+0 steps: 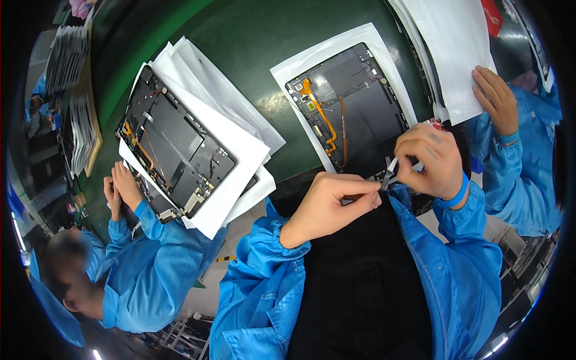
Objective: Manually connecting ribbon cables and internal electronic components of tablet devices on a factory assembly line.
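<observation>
Crowding the panel's [369, 111] edge, left hand [324, 205] and right hand [431, 159] pinch a small strip [389, 174].

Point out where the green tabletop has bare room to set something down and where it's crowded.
The green tabletop is bare between the loose white sheets at left and the backing sheet under the middle device, and beyond that sheet. It is crowded around the left hand and right hand, and under the stack at right.

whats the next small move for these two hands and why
Perhaps ease the right hand slightly away from the left hand: both appear pinched at the small pale strip, fingertips close together beside the black electronics chassis, so a slow pull might straighten it.
</observation>
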Demonstrator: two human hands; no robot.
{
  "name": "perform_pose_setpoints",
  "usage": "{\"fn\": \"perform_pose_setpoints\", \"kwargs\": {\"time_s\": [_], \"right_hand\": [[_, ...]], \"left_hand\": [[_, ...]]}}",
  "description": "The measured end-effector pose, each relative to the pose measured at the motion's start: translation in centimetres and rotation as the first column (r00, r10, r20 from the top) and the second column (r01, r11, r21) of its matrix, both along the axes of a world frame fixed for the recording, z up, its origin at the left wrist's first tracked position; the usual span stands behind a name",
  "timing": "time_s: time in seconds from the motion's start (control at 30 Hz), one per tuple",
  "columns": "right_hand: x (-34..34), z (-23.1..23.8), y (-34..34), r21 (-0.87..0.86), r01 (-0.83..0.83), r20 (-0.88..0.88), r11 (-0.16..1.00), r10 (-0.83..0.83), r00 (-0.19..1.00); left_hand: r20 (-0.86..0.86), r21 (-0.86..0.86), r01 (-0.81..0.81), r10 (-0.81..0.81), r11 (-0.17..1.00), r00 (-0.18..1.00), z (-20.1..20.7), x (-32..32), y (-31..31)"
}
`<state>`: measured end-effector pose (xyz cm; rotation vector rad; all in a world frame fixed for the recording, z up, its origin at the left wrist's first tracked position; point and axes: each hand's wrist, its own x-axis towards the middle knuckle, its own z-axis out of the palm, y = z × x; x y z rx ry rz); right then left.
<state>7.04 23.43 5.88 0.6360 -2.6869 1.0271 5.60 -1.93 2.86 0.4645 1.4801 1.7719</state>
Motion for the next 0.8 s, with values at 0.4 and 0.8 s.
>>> {"fn": "perform_pose_setpoints", "kwargs": {"time_s": [0.4, 0.8], "right_hand": [[10.5, -0.4, 13.0, 0.581, 0.494, 0.347, 0.647, -0.746, 0.568], [-0.5, 1.7, -0.8, -0.235, -0.249, -0.006, 0.94, 0.255, 0.967]], "left_hand": [[0.207, 0.135, 0.122, -0.148, 0.983, 0.967, 1.4, -0.8, -2.5], [-0.148, -0.04, -0.003, -0.003, 0.999, 0.989, 3.3, -1.9, -1.4]]}}
